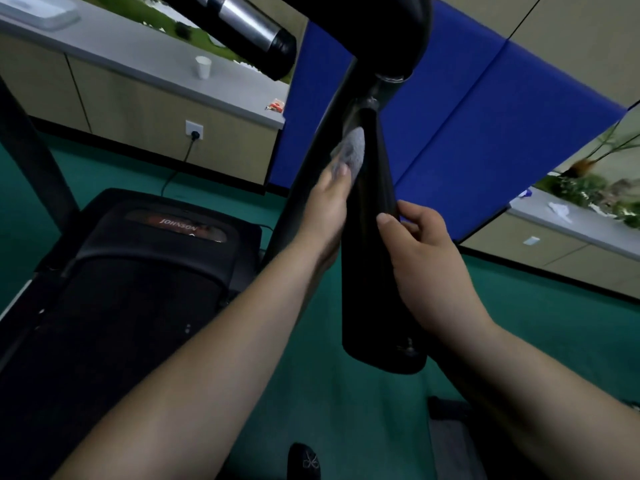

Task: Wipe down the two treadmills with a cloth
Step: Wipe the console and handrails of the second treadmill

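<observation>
Wiping high on the treadmill (pixel 166 258) handrail (pixel 374 216): left hand (pixel 329 206) pinches grey cloth (pixel 351 152) against it, right hand (pixel 419 258) grips its edge. Likely mid-task; upright, deck, second machine seemingly left.

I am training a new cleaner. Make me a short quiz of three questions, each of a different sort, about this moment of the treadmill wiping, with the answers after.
1. True or false: the left hand presses the grey cloth against the black handlebar.
2. What does the right hand do? A) holds the handlebar, B) lifts the paper cup, C) pulls the plug from the wall socket.
3. Fill in: the brand printed on the motor cover reads ____.

Key: 1 true; 2 A; 3 Johnson.
</observation>
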Available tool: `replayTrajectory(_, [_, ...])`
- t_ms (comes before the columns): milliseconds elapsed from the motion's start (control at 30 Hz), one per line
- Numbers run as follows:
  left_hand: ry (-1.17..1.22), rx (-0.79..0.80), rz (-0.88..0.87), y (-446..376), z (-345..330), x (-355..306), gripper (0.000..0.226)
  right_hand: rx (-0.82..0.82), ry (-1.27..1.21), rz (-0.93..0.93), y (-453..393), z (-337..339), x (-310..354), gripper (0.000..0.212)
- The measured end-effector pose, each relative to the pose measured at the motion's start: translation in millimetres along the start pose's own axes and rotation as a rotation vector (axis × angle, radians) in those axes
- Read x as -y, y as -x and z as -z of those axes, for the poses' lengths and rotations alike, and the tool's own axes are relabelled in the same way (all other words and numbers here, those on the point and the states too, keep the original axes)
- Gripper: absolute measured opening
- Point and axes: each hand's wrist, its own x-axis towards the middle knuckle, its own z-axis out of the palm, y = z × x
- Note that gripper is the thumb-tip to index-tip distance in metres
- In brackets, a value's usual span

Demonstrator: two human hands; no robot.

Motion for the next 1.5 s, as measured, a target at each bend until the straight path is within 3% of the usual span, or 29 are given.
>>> replayTrajectory(67, [0.044, -0.018, -0.009, 29, 2, 9, 0.062, -0.004, 0.004, -0.006, 0, -1, 0, 0.024])
replayTrajectory(167, [0.192, 0.056, -0.015, 47, 3, 18, 0.049, -0.008, 0.001, -0.018, -1, -2, 1, 0.025])
replayTrajectory(267, [0.072, 0.028, -0.050, 2, -2, 3, 0.056, -0.013, 0.001, -0.028, -1, -2, 3, 0.027])
replayTrajectory(400, [0.002, 0.019, -0.018, -61, -7, -9, 0.045, -0.007, -0.019, -0.034, 0, -1, 3, 0.024])
replayTrajectory(667, [0.097, 0.069, -0.011, 22, 4, 10, 0.062, -0.016, -0.039, -0.028, -3, -2, -1, 0.021])
replayTrajectory(867, [-0.165, 0.064, -0.028, -41, -2, -21, 0.048, -0.025, -0.032, -0.018, -3, -1, -2, 0.016])
replayTrajectory(1033, [-0.071, 0.071, 0.028, -70, -4, -19, 0.048, -0.025, -0.019, -0.013, -4, -1, -3, 0.018])
replayTrajectory(1233, [0.166, 0.042, 0.131, -23, 6, 13, 0.051, -0.023, 0.009, -0.018, -5, -1, -5, 0.026])
replayTrajectory(1433, [0.206, 0.023, 0.156, 52, 8, 6, 0.049, -0.028, 0.009, 0.011, -6, -1, -6, 0.024])
replayTrajectory(1500, [0.225, 0.009, 0.156, 78, 8, 2, 0.039, -0.016, 0.001, 0.013, -6, -1, -7, 0.025])
